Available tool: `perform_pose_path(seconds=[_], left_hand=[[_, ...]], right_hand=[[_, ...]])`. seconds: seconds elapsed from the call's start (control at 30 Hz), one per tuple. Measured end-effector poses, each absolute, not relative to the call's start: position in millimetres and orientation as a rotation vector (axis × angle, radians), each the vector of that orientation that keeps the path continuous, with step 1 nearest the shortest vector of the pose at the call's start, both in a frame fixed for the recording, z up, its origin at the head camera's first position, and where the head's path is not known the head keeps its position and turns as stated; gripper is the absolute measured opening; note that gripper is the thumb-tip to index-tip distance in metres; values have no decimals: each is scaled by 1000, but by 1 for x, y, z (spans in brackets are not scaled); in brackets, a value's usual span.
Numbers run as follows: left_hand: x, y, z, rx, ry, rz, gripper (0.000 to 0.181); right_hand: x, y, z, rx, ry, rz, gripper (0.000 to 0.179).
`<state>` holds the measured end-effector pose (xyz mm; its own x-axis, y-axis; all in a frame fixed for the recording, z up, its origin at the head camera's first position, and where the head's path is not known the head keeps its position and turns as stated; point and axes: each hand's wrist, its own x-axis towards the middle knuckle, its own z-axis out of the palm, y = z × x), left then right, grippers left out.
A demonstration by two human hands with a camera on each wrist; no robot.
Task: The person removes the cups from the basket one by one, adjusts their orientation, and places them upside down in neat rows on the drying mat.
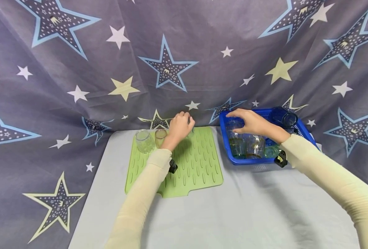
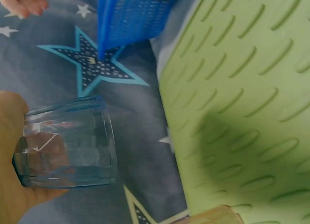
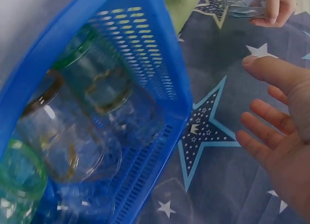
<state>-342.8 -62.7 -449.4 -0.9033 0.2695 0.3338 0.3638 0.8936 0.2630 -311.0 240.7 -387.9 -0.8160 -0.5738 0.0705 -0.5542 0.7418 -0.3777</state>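
My left hand (image 1: 180, 127) grips a clear, bluish drinking glass (image 2: 72, 146) above the back of the green drying mat (image 1: 199, 162). In the head view that hand covers most of the glass. To its left on the mat are a clear glass (image 1: 144, 141) and an amber-tinted glass (image 1: 160, 135). My right hand (image 1: 249, 121) is over the blue basket (image 1: 225, 138), with nothing in its grasp; in the right wrist view its fingers (image 3: 264, 120) are spread and relaxed beside the basket's rim.
Inside the basket lie several glasses, among them a green-rimmed glass (image 3: 22, 171), a brown-rimmed glass (image 3: 58, 127) and a dark blue glass (image 1: 284, 117). The mat and basket rest on a white-covered table (image 1: 233, 214). Behind them hangs a star-patterned curtain (image 1: 202, 41).
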Motion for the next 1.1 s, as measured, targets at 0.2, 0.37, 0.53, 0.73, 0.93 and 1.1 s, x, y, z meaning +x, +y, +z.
perform_pose_path(seconds=[0.2, 0.37, 0.53, 0.73, 0.93, 1.1], left_hand=[[-347, -66, -461, -475, -2810, -437, 31], [-350, -67, -470, -482, -2833, -451, 33], [-352, -68, -477, -484, -2853, -434, 33], [-355, -70, -485, -473, -2895, -387, 35], [-358, -71, -492, -456, -2934, -329, 37], [-357, -71, -496, -477, -2958, -279, 40]], right_hand=[[-308, 250, -389, -894, 2838, -455, 62], [-304, 256, -394, -962, 2805, -373, 60], [-300, 262, -402, -1014, 2789, -262, 58], [-293, 269, -409, -974, 2774, -146, 57], [-289, 278, -420, -991, 2756, -74, 58], [-286, 282, -429, -1044, 2750, 24, 58]])
